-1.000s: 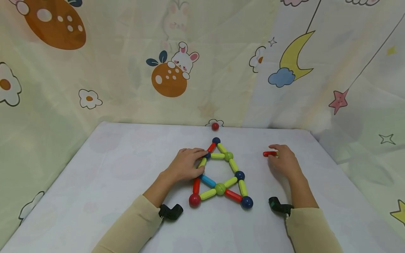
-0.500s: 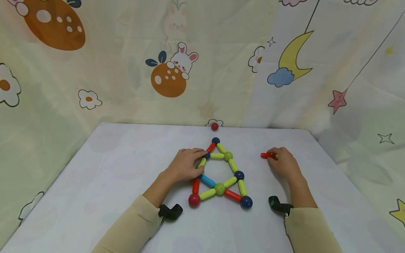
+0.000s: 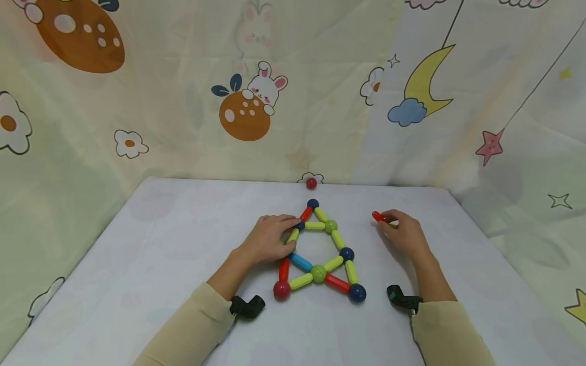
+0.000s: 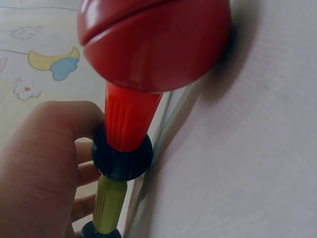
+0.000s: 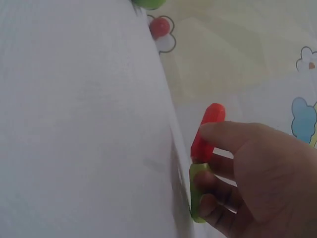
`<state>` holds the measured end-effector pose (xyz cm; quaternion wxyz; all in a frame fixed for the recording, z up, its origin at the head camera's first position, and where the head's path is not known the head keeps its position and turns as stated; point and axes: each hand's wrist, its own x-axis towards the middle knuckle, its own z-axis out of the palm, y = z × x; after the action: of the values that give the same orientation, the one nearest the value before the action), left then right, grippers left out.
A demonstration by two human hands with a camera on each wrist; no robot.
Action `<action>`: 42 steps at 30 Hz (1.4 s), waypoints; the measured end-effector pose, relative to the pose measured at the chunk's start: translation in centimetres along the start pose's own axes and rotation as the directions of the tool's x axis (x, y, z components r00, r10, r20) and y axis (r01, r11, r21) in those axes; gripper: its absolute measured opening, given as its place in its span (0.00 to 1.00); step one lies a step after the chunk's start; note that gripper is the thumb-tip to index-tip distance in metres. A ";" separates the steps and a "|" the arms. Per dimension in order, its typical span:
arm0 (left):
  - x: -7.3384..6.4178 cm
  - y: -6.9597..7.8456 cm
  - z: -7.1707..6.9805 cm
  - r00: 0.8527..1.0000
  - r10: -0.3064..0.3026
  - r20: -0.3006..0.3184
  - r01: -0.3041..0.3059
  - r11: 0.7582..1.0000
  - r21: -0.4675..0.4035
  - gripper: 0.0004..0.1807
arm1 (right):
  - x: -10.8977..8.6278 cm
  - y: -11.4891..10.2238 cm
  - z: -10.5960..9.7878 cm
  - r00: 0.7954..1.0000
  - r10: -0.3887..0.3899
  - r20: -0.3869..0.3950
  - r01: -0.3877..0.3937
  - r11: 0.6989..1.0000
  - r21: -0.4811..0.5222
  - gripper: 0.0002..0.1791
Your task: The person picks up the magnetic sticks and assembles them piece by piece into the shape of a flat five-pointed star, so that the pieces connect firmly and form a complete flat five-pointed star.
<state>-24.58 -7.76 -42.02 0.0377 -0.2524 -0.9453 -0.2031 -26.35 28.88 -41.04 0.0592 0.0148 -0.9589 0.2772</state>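
Note:
On the table lies a frame of magnetic sticks and balls (image 3: 318,273), in lime, red and blue, with a triangular top. My left hand (image 3: 270,236) grips its left side, the thumb by a dark blue ball (image 4: 122,156) and the fingers behind a lime stick (image 4: 110,203). The lower left corner is a red ball (image 3: 281,290). Right of the frame, my right hand (image 3: 407,234) pinches a red magnetic stick (image 5: 213,115) between thumb and fingers. A lime stick (image 5: 194,191) meets its lower end, with fingertips against it.
A loose red ball (image 3: 311,183) sits at the table's back edge, beyond the frame's dark blue top ball (image 3: 313,203). A patterned cloth (image 3: 183,101) hangs behind the white table (image 3: 137,264). Black wrist cameras (image 3: 247,307) sit by both sleeves.
The right hand has closed its fingers on the red and lime sticks and shifted them slightly left, their red end now pointing farther back. My left hand and the frame stay put.

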 end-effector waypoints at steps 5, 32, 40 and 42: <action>0.0 0.1 -0.1 1.000 0.003 -0.001 -0.003 1.000 -0.007 0.32 | 0.0 -0.8 0.2 1.000 0.006 -0.023 -0.005 0.999 0.050 0.22; 0.0 0.2 -0.1 1.000 0.000 0.003 0.000 1.000 -0.018 0.31 | 0.1 -4.1 1.8 0.976 -0.169 0.139 0.170 0.985 -0.002 0.16; 0.0 0.2 -0.2 1.000 0.003 0.001 -0.003 1.000 -0.010 0.31 | 0.2 -4.7 2.4 0.966 -0.191 0.174 0.195 0.981 -0.006 0.15; 0.0 0.2 -0.2 1.000 0.002 0.001 -0.002 1.000 -0.011 0.31 | 0.1 -4.7 2.5 0.965 -0.191 0.178 0.195 0.981 -0.008 0.15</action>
<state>-24.46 -7.69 -41.78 0.0364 -0.2537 -0.9439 -0.2080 -26.46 23.55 -40.61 0.0009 0.1319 -0.9577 0.2556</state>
